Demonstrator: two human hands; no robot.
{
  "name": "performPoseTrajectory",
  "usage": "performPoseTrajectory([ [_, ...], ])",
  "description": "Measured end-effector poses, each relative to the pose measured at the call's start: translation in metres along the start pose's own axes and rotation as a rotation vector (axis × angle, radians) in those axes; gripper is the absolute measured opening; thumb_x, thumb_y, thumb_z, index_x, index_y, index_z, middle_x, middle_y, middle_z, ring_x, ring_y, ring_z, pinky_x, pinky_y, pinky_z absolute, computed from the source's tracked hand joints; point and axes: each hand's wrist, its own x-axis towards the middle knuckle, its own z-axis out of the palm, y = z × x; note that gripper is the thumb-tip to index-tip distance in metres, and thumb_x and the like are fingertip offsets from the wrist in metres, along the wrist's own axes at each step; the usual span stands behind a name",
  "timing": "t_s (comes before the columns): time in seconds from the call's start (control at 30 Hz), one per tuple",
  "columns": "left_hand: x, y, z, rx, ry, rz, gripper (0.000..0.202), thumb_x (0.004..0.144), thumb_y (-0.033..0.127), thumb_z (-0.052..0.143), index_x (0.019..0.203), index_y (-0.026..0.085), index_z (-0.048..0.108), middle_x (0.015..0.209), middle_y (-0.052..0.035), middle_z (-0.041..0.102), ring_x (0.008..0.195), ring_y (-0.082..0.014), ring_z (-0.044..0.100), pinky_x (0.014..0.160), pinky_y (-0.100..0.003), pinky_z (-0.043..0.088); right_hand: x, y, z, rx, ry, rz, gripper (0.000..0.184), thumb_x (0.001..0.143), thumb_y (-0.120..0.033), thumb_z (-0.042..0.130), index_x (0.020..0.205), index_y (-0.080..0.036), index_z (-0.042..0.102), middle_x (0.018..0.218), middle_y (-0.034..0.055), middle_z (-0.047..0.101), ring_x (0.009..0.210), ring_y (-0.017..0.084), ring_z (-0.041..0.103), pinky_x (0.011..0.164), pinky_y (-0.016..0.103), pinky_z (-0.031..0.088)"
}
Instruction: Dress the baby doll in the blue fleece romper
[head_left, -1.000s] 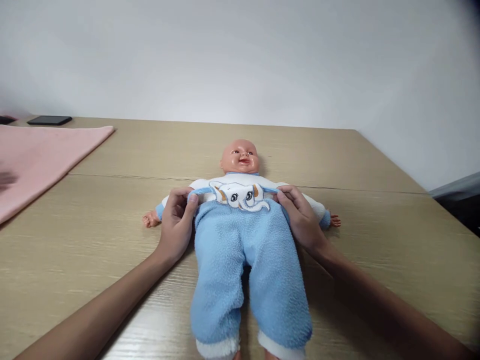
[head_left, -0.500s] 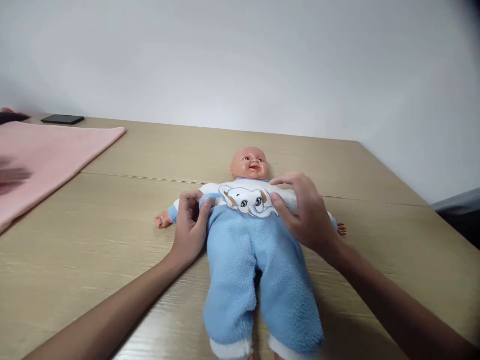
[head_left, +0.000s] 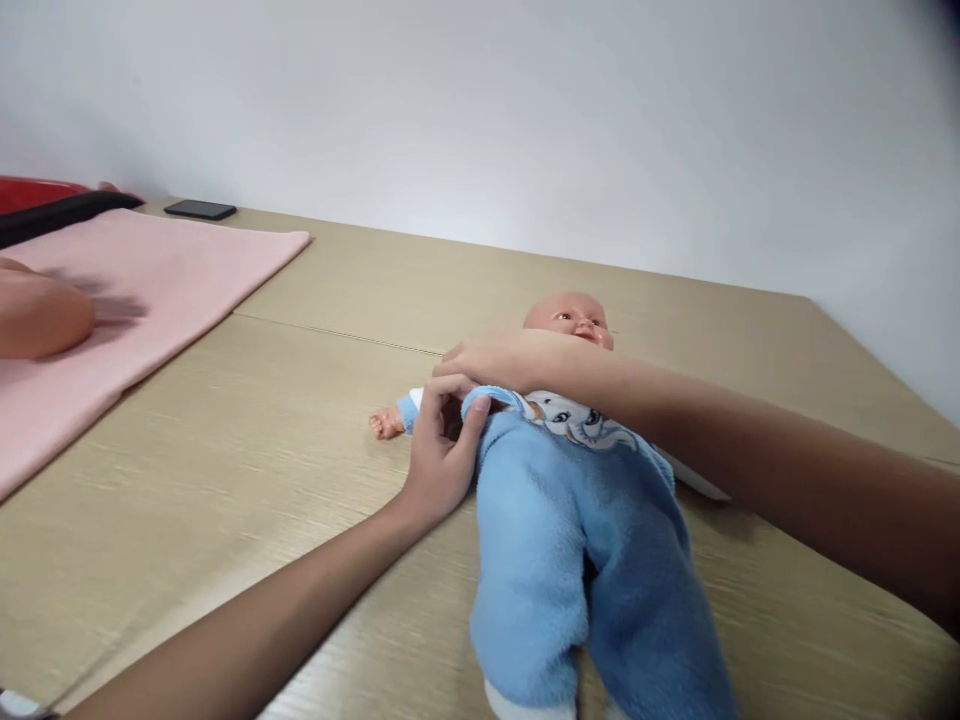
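A bald baby doll (head_left: 577, 310) lies on its back on the table, dressed in blue fleece trousers (head_left: 540, 550) and a white top with an elephant picture (head_left: 574, 420). My left hand (head_left: 446, 450) is at the doll's side on the left, with thumb and fingers closed on the blue waistband (head_left: 495, 398). Across the doll's chest reaches my right hand (head_left: 487, 360), bent over the sleeve side just above my left hand. Its fingers are blurred and partly hidden. One doll hand (head_left: 386, 422) sticks out left; my right forearm covers the other arm and part of the chest.
On the left a pink cloth (head_left: 180, 260) is spread over the wooden table (head_left: 300, 450). A smooth skin-coloured rounded thing (head_left: 45, 312) lies on it. Behind are a black flat device (head_left: 201, 209), a black strip (head_left: 67, 212) and a red container (head_left: 37, 192). A white wall stands behind.
My right hand has moved left from the doll's right-side chest, across the body to near my left hand. My left hand keeps its hold on the waistband. The view has shifted left.
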Motion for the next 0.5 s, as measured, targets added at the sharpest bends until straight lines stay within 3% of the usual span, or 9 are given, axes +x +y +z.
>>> performPoseTrajectory([
  [0.1, -0.001, 0.001, 0.000, -0.011, -0.014, 0.050, 0.008, 0.113, 0.035, 0.069, 0.113, 0.028, 0.065, 0.103, 0.0002, 0.067, 0.095, -0.0169, 0.064, 0.088, -0.032, 0.052, -0.002, -0.006, 0.003, -0.088, -0.045, -0.022, 0.014, 0.090, -0.007, 0.077, 0.085, -0.020, 0.075, 0.085, 0.0005, 0.074, 0.077, 0.018, 0.061, 0.072, 0.032, 0.038],
  [0.27, -0.009, 0.001, -0.005, -0.045, -0.101, 0.273, 0.010, 0.113, 0.024, 0.066, 0.119, 0.031, 0.063, 0.099, 0.0007, 0.066, 0.092, -0.0165, 0.066, 0.085, -0.033, 0.055, -0.024, -0.011, -0.003, -0.129, 0.066, -0.032, 0.013, 0.091, -0.015, 0.071, 0.102, -0.021, 0.067, 0.097, 0.0037, 0.071, 0.083, 0.020, 0.060, 0.071, 0.032, 0.034],
  [0.43, -0.014, -0.003, -0.016, -0.006, -0.263, 0.434, 0.016, 0.110, 0.022, 0.069, 0.124, 0.030, 0.069, 0.106, -0.0045, 0.070, 0.102, -0.0227, 0.073, 0.092, -0.043, 0.062, -0.056, 0.001, -0.003, 0.237, 0.312, 0.054, 0.031, 0.082, -0.016, 0.059, 0.112, -0.023, 0.063, 0.095, -0.0004, 0.068, 0.086, 0.020, 0.064, 0.078, 0.031, 0.045],
  [0.5, -0.015, -0.006, -0.018, -0.012, -0.255, 0.444, 0.020, 0.109, 0.022, 0.070, 0.126, 0.032, 0.069, 0.108, -0.0056, 0.072, 0.104, -0.0248, 0.074, 0.093, -0.047, 0.063, -0.069, 0.007, -0.002, 0.386, 0.366, 0.097, 0.039, 0.074, -0.015, 0.058, 0.111, -0.024, 0.064, 0.101, 0.0003, 0.071, 0.095, 0.023, 0.067, 0.083, 0.032, 0.049],
])
